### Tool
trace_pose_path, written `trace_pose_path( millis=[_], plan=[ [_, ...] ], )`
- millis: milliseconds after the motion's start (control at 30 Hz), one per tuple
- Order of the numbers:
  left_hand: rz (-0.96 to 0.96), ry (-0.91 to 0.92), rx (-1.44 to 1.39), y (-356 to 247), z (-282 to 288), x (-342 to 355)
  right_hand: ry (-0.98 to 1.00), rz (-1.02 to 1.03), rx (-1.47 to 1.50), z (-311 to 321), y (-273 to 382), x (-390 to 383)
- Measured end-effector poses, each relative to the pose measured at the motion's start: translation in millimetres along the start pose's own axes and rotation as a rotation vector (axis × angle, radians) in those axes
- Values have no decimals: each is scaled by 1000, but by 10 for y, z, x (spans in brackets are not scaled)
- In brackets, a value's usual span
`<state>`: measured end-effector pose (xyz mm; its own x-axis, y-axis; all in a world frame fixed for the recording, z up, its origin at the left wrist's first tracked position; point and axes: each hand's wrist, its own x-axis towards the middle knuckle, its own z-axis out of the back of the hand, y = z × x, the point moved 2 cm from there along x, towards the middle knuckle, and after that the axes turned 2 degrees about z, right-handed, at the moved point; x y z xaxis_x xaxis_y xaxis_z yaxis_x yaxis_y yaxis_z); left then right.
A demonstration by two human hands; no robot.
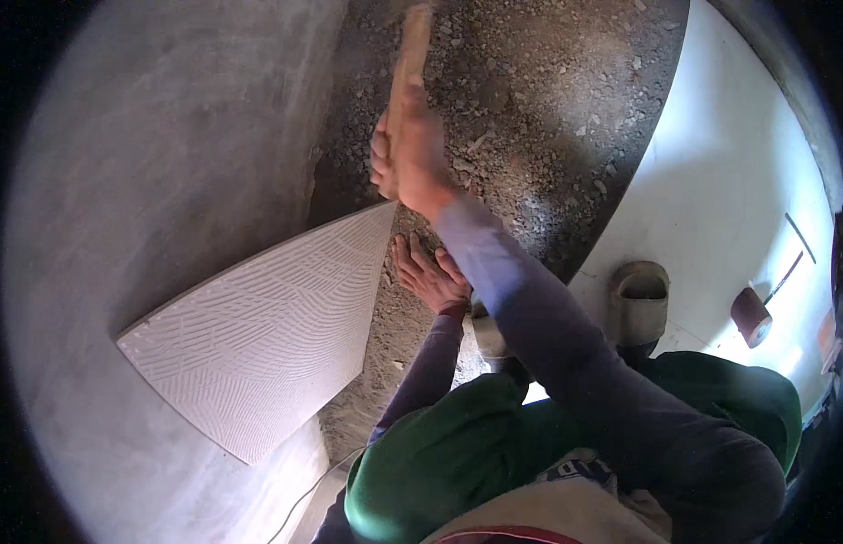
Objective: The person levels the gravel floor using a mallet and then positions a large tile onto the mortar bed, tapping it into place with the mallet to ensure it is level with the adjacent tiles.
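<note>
My right hand [412, 154] is closed round a pale wooden handle [409, 68] that points toward the far edge. The handle's far end is blurred and cut off, so the kind of tool cannot be made out. Under the right forearm, my left hand [430, 272] rests on the dirt with its fingers spread, apparently holding nothing. Left of it is a large pale tile [267, 326], its ridged, comb-patterned face toward me. One edge of the tile stands close to the grey wall [167, 136], and its far corner comes near the right wrist.
Loose grey rubble [539, 100] covers the ground ahead. To the right lies a smooth white surface [711, 208] with a small reddish-brown object [751, 317] on it. My sandalled feet, one in a dark sandal [639, 295], are between my hands and that surface. A thin cord [303, 497] runs at lower left.
</note>
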<state>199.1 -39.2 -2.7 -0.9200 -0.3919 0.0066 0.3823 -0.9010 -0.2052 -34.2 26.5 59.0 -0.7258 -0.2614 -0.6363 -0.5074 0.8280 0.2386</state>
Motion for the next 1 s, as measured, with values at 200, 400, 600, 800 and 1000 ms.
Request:
trace_pose_path(
  millis=[200,400,600,800,1000],
  plan=[
    [18,20,56,128,-129,-29,-123,-129,-224,-176,8,106],
    [-10,31,76,192,-183,-41,-122,-128,-281,-97,-138,90],
    [54,57,8,104,-66,-12,-57,171,-215,-126,-118,90],
    [7,26,48,114,-85,-3,14,144,-219,-36,-151,269],
    [-15,14,39,111,-49,-20,-164,67,-358,-56,-236,389]
  ],
)
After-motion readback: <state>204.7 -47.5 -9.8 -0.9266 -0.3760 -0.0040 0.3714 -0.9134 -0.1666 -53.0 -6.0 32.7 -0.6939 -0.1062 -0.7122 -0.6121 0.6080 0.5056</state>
